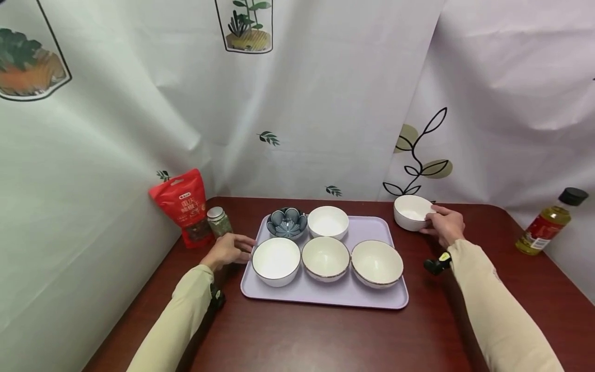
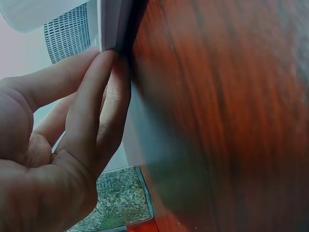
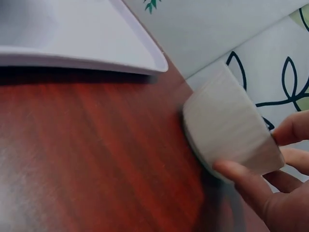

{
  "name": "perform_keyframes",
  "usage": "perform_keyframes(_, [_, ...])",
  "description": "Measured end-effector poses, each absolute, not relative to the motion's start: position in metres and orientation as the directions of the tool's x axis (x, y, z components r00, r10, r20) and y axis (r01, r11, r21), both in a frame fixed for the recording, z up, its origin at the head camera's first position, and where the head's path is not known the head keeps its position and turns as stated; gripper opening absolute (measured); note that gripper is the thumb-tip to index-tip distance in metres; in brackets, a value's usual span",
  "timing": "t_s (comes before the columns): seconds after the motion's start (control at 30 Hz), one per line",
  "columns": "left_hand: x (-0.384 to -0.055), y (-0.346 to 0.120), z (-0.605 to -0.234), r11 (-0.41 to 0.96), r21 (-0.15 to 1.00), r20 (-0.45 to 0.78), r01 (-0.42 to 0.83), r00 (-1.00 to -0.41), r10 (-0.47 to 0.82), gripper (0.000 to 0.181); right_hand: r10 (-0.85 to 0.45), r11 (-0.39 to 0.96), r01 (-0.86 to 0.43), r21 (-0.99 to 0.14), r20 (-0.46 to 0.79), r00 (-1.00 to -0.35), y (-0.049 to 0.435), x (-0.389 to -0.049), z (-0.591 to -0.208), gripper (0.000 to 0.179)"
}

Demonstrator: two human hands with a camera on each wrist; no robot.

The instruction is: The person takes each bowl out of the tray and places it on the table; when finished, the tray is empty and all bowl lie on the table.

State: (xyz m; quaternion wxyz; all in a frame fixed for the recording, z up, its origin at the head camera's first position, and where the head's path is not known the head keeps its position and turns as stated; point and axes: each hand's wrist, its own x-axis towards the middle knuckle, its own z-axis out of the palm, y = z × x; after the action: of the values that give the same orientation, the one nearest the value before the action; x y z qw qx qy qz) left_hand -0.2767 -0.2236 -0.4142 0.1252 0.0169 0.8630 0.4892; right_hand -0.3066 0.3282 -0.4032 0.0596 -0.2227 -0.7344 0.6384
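Observation:
My right hand [image 1: 447, 225] grips a small white bowl [image 1: 411, 211] by its right side, near the back of the table. In the right wrist view the thumb lies low on the bowl's wall [image 3: 227, 128] and the fingers are at its rim. My left hand [image 1: 231, 250] pinches the left edge of a lilac tray [image 1: 321, 294]; the left wrist view has thumb and fingertips meeting at that edge [image 2: 108, 29]. On the tray stand a front-left white bowl [image 1: 276, 261], two dark-rimmed cream bowls [image 1: 325, 258] [image 1: 377, 262], a back white bowl [image 1: 328, 222] and a blue-grey petal-shaped bowl [image 1: 286, 223].
A red pouch [image 1: 186, 206] and a small glass jar with a grey lid [image 1: 219, 221] stand at the back left, close to the left hand. At the far right is an oil bottle [image 1: 548, 225] with a black cap. Printed white cloth [image 1: 325, 103] hangs behind the table.

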Motion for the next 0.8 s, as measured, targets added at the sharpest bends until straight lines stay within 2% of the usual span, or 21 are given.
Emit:
perform_keyframes(0.13, [-0.278, -0.223, -0.414, 0.524, 0.846, -0.215, -0.099, -0.963, 0.164, 0.043, 0.362, 0.137, 0.23, -0.963, -0.168, -0.917, 0.327, -0.299, -0.405, 0.067])
perform_keyframes(0.3, [-0.281, -0.224, -0.413, 0.542, 0.834, -0.228, -0.102, -0.959, 0.169, 0.043, 0.286, 0.389, 0.157, -0.908, -0.043, -0.957, 0.323, -0.275, -0.404, 0.066])
perform_keyframes(0.4, [-0.281, -0.227, -0.413, 0.533, 0.841, -0.219, -0.089, -0.958, 0.185, 0.043, 0.213, 0.471, 0.083, -0.878, 0.022, -0.977, 0.318, -0.255, -0.401, 0.062])
perform_keyframes(0.57, [-0.279, -0.231, -0.413, 0.525, 0.847, -0.221, -0.082, -0.953, 0.207, 0.043, -0.007, 0.408, -0.064, -0.911, 0.067, -0.998, 0.305, -0.227, -0.4, 0.06])
perform_keyframes(0.8, [-0.285, -0.229, -0.415, 0.528, 0.845, -0.228, -0.083, -0.95, 0.216, 0.042, -0.272, 0.306, -0.15, -0.94, 0.064, -0.96, 0.29, -0.205, -0.403, 0.06])
